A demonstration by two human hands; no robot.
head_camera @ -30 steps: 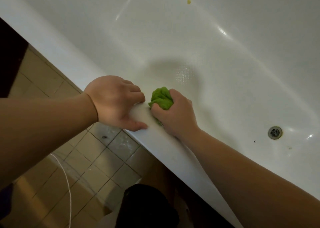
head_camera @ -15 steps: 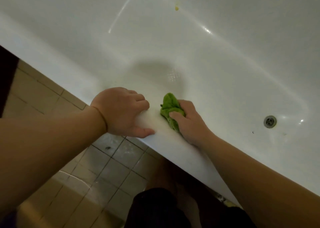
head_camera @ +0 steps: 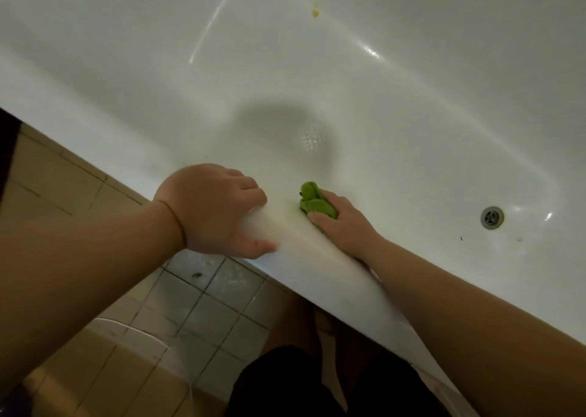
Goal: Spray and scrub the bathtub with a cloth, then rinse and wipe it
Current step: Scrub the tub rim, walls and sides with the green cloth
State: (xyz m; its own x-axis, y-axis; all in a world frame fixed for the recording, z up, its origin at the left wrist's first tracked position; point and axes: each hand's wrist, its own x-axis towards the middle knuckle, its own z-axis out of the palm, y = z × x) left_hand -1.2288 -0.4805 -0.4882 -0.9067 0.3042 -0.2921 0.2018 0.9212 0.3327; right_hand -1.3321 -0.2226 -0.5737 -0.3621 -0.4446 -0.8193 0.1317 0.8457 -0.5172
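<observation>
The white bathtub [head_camera: 317,277] fills most of the head view, its near rim running diagonally. My left hand [head_camera: 212,210] grips that rim, fingers curled over the inner side and thumb on the outer side. Just to its right, my right hand [head_camera: 341,224] holds a bunched green cloth [head_camera: 312,199] and presses it against the inner edge of the rim. Most of the cloth is hidden under my fingers.
A metal drain [head_camera: 491,217] sits on the tub floor at the right. A small yellow spot [head_camera: 315,13] marks the far wall. Beige floor tiles [head_camera: 203,308] lie below the rim, with a thin white cord [head_camera: 152,340] across them. My dark-clothed legs [head_camera: 285,385] are at the bottom.
My right hand with the cloth has slid slightly to the right along the rim, away from my left hand. The left hand keeps its grip on the rim.
</observation>
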